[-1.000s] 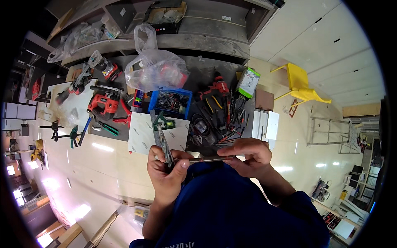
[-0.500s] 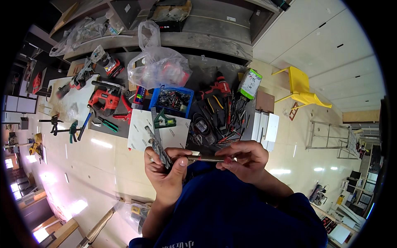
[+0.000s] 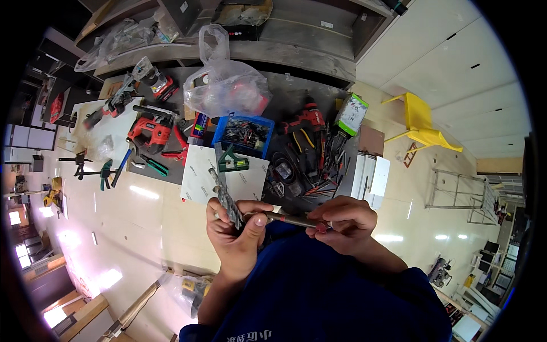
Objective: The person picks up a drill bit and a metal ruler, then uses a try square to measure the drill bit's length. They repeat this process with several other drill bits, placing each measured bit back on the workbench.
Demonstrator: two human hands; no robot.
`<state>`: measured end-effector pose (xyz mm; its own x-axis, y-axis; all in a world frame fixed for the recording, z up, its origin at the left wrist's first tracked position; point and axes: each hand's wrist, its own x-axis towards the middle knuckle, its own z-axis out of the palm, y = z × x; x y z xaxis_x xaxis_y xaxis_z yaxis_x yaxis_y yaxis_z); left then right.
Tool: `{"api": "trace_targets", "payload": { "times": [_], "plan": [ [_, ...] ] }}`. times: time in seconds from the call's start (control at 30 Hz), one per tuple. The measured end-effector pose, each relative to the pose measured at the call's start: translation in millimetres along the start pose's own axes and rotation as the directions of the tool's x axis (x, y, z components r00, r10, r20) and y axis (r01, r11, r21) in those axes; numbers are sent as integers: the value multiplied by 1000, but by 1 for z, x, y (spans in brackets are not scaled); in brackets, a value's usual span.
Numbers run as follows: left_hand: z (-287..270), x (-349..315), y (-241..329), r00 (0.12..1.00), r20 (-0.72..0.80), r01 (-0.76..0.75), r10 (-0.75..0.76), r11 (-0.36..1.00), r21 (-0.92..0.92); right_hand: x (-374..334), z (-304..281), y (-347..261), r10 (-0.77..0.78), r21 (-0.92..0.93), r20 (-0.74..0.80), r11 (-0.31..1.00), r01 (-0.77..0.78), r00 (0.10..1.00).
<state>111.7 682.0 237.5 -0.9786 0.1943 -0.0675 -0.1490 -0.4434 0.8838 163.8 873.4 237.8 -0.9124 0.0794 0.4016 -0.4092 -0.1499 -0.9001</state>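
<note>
My left hand (image 3: 236, 242) is closed around a thick grey spiral drill bit (image 3: 225, 196), whose shank points up and to the left. Its thumb and forefinger also meet the left end of a slim metal rod (image 3: 293, 220) with reddish marks. The rod's right end, dark red at the tip, is pinched in the fingers of my right hand (image 3: 350, 223). Both hands are in front of my body at the near edge of the workbench. Just beyond them, a green-handled square (image 3: 233, 162) lies on a white board (image 3: 196, 174).
A blue bin (image 3: 268, 149) of small metal parts stands behind the board. To its right lie a red cordless drill (image 3: 307, 117), pliers and several bits. A red jigsaw (image 3: 151, 134) and clamps are at left; a plastic bag (image 3: 228, 91) sits behind. A yellow chair (image 3: 419, 117) stands right.
The rod now slants more, its right end lower. The bench and hands appear slightly further right in the view. Both hands keep their holds.
</note>
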Motion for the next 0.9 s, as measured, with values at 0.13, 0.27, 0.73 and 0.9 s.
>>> {"api": "trace_targets", "payload": {
  "times": [0.13,0.27,0.73,0.9],
  "plan": [
    [0,-5,2,999,-1,-39,39,999,10,-2,0,0,-34,-24,-4,999,34,999],
    [6,-10,19,999,-19,26,-26,1000,-15,-2,-1,-1,-93,-90,16,992,94,996],
    [1,-22,17,982,186,59,-32,988,-144,-4,-11,-6,-450,60,176,893,447,876],
    [-3,-25,17,975,218,80,-47,986,-144,0,-10,-11,-469,58,230,881,469,853]
  ]
}}
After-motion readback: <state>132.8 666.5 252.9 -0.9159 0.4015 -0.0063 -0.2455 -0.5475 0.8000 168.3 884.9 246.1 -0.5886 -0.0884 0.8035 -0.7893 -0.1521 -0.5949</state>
